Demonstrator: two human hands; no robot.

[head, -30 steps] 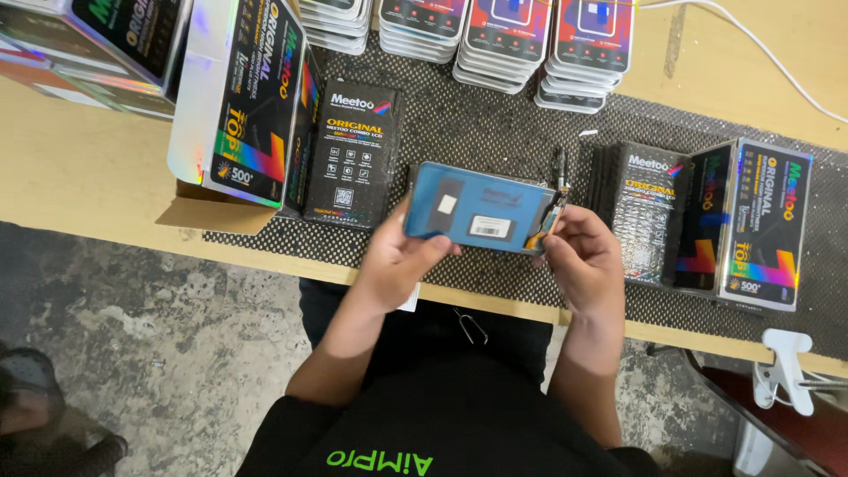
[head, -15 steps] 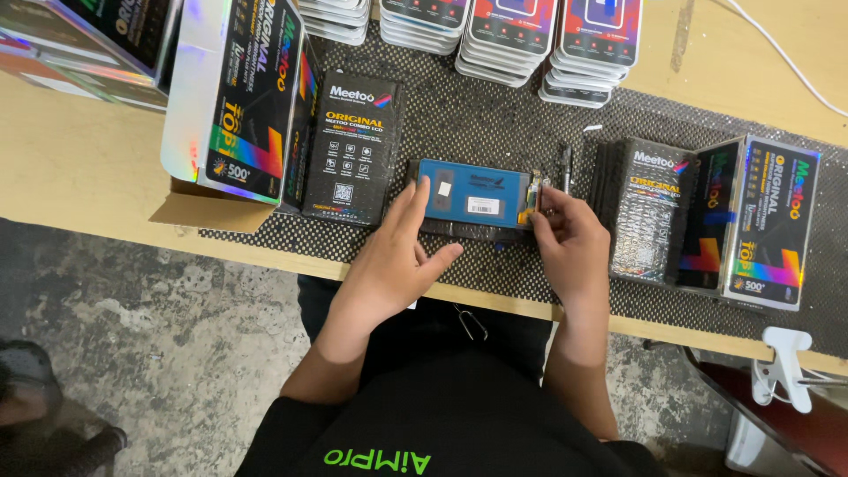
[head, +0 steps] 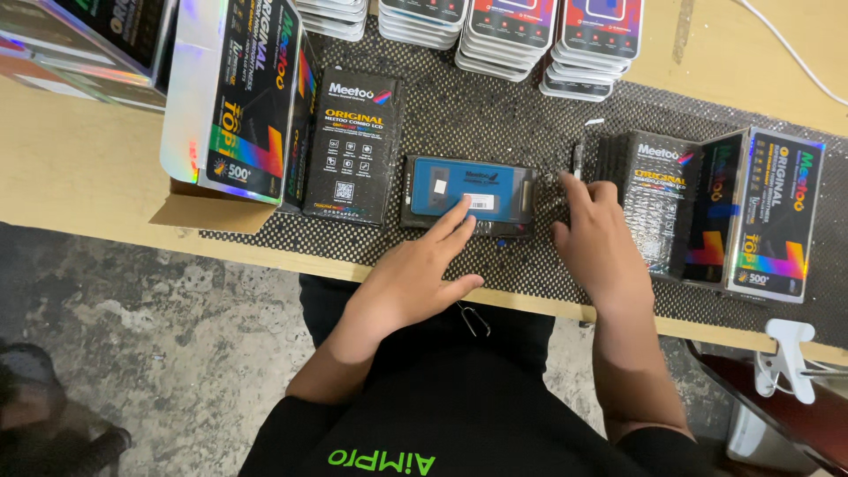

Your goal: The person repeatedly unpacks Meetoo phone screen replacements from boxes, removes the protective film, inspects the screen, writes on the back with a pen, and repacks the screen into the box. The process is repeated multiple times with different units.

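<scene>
Since a second ago, the blue-faced flat panel (head: 468, 196) has come down from between both hands and now lies flat on the dotted black mat (head: 495, 124), between the upright black carton (head: 353, 146) on its left and the row of black cartons (head: 658, 208) on its right.

Seen from the head camera, the left hand (head: 420, 278) is spread wide, fingertips pressing the panel's near edge beside its white sticker. The right hand (head: 596, 238) lies open and flat on the mat just beside the panel's right end, holding nothing; a thin dark pen-like tool (head: 577, 159) lies just beyond its fingers.

The panel sits near the front edge of the surface (head: 97, 190), so a sideways push from the left hand could slide it off the mat toward the lap. Uneven pressure from the fingertips might flex a thin panel. A sweep of the right hand could nudge the tool or tip the nearest carton.
</scene>
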